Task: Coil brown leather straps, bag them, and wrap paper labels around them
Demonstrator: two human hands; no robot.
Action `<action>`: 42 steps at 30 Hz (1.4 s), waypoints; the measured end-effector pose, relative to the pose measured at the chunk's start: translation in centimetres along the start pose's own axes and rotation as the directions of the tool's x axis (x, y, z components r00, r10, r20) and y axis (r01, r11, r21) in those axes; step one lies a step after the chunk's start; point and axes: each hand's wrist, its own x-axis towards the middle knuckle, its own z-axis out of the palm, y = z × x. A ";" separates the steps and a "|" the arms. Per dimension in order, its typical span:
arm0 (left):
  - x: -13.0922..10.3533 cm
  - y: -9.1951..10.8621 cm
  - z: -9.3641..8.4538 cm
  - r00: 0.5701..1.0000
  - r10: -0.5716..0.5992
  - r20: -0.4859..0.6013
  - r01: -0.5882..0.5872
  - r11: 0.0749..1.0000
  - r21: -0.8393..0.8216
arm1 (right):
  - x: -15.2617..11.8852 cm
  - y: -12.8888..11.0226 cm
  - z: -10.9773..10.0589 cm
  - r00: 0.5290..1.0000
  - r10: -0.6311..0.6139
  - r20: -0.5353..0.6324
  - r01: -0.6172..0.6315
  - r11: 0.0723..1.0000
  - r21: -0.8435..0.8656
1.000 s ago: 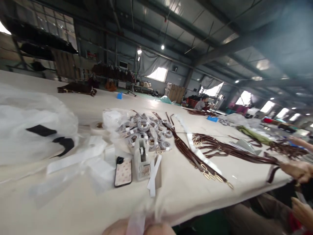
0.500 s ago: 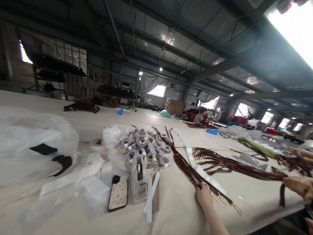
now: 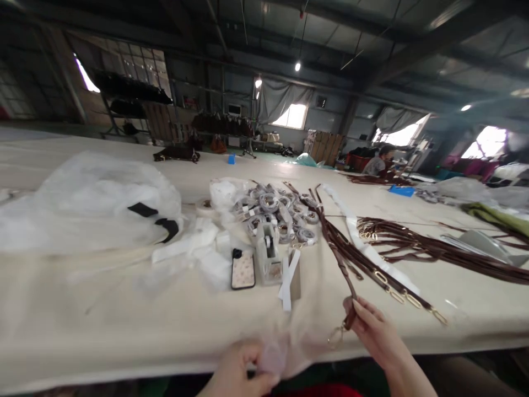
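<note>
Near the table's front edge my right hand point(image 3: 374, 325) grips the end of a brown strap point(image 3: 345, 270), and a gold clasp point(image 3: 335, 336) hangs by its fingers. My left hand point(image 3: 243, 366) is lower down, its fingers round a small translucent, pinkish piece point(image 3: 273, 355) that is blurred. More brown straps with gold rings point(image 3: 397, 295) lie just beyond my right hand. A second bundle of brown straps point(image 3: 438, 251) spreads to the right. Coiled grey straps point(image 3: 268, 203) are heaped at the middle, behind a tape dispenser point(image 3: 268, 253).
A phone point(image 3: 243, 270) and white strips point(image 3: 289, 278) lie beside the dispenser. Clear plastic bags point(image 3: 99, 204) cover the left. A white strip of material point(image 3: 351, 223) runs between the strap bundles. A person point(image 3: 378, 162) is at the far side.
The view has swung right and down. My right hand has lifted one strap end off the bundle toward me. My left hand has come into view with the translucent piece.
</note>
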 end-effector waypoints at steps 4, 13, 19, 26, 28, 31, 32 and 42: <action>-0.6 0.8 0.4 0.996 0.084 0.007 -0.084 0.996 0.029 | -7.0 -1.3 3.4 0.983 -0.055 0.177 -0.019 0.920 0.392; -1.2 0.0 0.8 0.962 0.263 0.067 -0.270 0.951 0.153 | -10.9 -1.4 7.1 0.981 -0.178 -0.082 0.186 0.978 0.096; -1.2 0.0 0.6 0.950 0.291 0.111 -0.307 0.937 0.169 | -9.8 -1.4 8.3 0.975 -0.219 0.041 0.221 0.973 -0.061; -1.2 0.8 0.2 0.925 0.272 0.266 -0.294 0.955 0.046 | -9.2 -1.0 9.9 0.980 -0.198 -0.015 0.196 0.978 -0.077; -1.3 0.9 0.1 0.917 0.247 0.313 -0.277 0.959 0.055 | -9.1 -0.8 9.7 0.981 -0.194 -0.011 0.191 0.975 -0.110; -1.4 1.0 0.0 0.927 0.210 0.311 -0.253 0.962 0.105 | -8.8 -0.4 9.5 0.987 -0.161 0.020 0.162 0.978 -0.134; -1.4 1.0 -0.1 0.930 0.212 0.300 -0.256 0.960 0.116 | -8.8 -0.2 9.6 0.989 -0.141 0.035 0.145 0.980 -0.138; -1.6 0.5 0.0 0.987 0.100 0.127 -0.096 0.995 -0.042 | -6.8 2.1 12.6 0.930 0.130 0.343 -0.231 0.935 0.270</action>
